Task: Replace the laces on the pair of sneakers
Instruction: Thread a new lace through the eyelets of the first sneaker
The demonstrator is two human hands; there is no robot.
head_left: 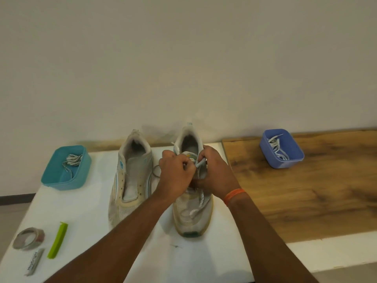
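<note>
Tape roll [28, 238], grey tube [34, 262] and green clip [58, 240] lie on the white table [85, 221], well left of the left forearm. Teal tub [66, 168], far left of the hands, holds a bunched grey lace [71, 160]. Unlaced sneaker [130, 176] stands just left of the left hand [175, 172], toe toward the person. Left hand is closed, fingers curled around the white lace [201, 163] over the second sneaker [192, 209]. Right hand [214, 172] touches the left, pinching the same lace at the tongue; orange band [234, 196] on its wrist. Lace crosses the lower eyelets under both hands. Blue tub [281, 149], well right of the right hand on the wooden surface [306, 190], holds white laces [275, 146].
</note>
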